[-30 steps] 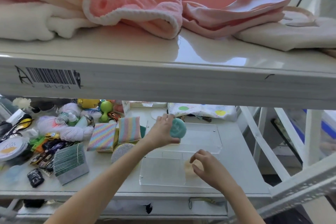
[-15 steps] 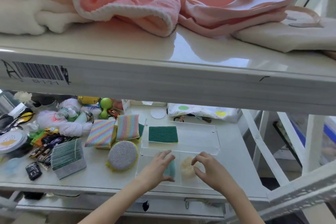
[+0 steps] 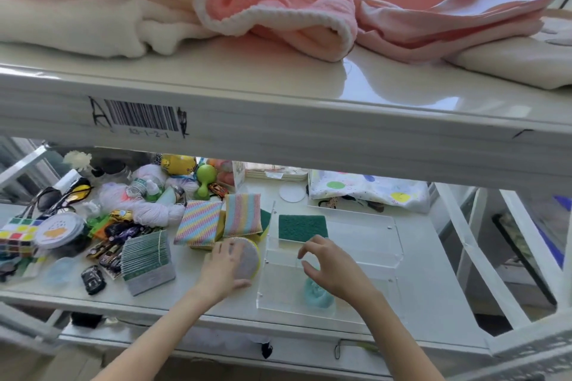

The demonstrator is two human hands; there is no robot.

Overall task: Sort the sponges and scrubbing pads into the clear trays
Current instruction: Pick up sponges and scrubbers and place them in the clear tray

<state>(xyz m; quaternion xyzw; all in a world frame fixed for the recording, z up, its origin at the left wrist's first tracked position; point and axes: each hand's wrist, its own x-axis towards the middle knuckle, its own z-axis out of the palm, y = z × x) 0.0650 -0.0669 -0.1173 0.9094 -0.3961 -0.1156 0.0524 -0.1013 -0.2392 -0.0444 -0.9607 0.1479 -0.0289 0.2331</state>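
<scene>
Two clear trays sit on the lower shelf. The far tray (image 3: 380, 226) holds a green scrubbing pad (image 3: 302, 227). In the near tray (image 3: 278, 294) lies a teal round sponge (image 3: 318, 294). My right hand (image 3: 332, 266) hovers over the near tray, fingers apart, holding nothing; it hides part of the tray's inside. My left hand (image 3: 224, 269) rests on a round silver scrubbing pad with a yellow rim (image 3: 249, 257), just left of the trays, fingers curling around its edge. Two rainbow-striped sponges (image 3: 199, 223) (image 3: 243, 215) lie behind it.
A stack of green-edged pads (image 3: 147, 257) stands to the left. Further left lie toy cars, yarn, sunglasses, a puzzle cube and a round tin. The upper shelf edge (image 3: 278, 124) with pink towels hangs low over the work area. A dotted cloth (image 3: 368, 190) lies behind the trays.
My left hand let go of the teal sponge in the near tray and moved left onto the round silver pad. My right hand opened and shifted over the near tray. The view swung left.
</scene>
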